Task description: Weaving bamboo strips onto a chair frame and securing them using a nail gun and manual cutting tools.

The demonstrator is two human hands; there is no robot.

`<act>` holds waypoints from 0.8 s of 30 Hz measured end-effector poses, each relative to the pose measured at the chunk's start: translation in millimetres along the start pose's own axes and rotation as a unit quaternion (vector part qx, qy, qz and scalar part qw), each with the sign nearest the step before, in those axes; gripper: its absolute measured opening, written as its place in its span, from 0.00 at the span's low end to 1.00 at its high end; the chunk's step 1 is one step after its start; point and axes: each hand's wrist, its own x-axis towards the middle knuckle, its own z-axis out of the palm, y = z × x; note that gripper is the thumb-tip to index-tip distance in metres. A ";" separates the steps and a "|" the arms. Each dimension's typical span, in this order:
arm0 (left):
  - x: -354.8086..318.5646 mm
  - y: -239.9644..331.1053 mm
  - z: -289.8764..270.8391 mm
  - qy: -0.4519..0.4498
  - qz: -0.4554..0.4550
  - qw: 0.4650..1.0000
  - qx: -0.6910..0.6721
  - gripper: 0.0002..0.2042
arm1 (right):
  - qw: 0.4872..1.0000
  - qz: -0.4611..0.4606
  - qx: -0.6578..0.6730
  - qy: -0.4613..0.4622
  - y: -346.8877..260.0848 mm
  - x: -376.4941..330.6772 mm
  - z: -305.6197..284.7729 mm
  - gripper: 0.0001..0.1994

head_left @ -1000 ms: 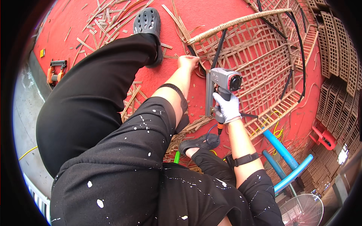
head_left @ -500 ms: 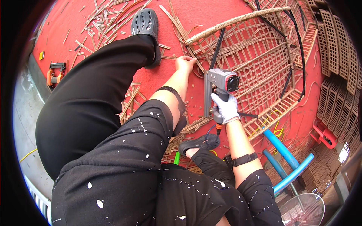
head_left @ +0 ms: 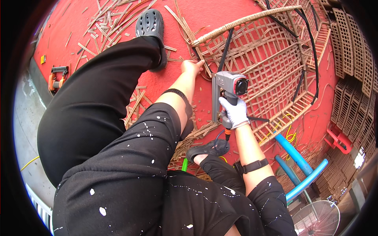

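My right hand, in a white glove, is closed round the handle of a grey pneumatic staple gun with a hose at its base. The gun is beside the near left corner of a woven rattan furniture frame, which lies tilted on its side with black bars across it. My left hand, bare, has its fingertips pressed together at the frame's left end rail, where loose strips hang. What they pinch is too small to make out.
Cut rattan strips litter the red floor covering. An orange nail gun lies at the left. Blue padded tubes, a red plastic stool and a fan stand at the right, near stacked woven panels.
My left fingers have shifted slightly at the frame's end rail. The staple gun in my right hand has barely moved.
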 end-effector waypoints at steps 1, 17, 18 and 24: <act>0.2 -1.3 0.9 0.000 0.000 1.000 0.000 0.19 | 1.000 0.000 0.000 0.000 -1.6 -0.9 0.1 0.14; 0.4 -3.0 3.7 -0.052 -0.007 0.995 -0.081 0.18 | 1.000 -0.009 -0.009 0.011 1.3 2.7 0.5 0.13; -0.3 -2.4 4.8 -0.051 -0.003 0.995 -0.080 0.17 | 1.000 -0.002 -0.008 0.016 0.9 3.4 0.5 0.13; -1.8 -3.7 5.4 -0.037 0.003 0.998 -0.053 0.17 | 0.999 -0.022 -0.014 0.029 4.6 8.1 8.1 0.12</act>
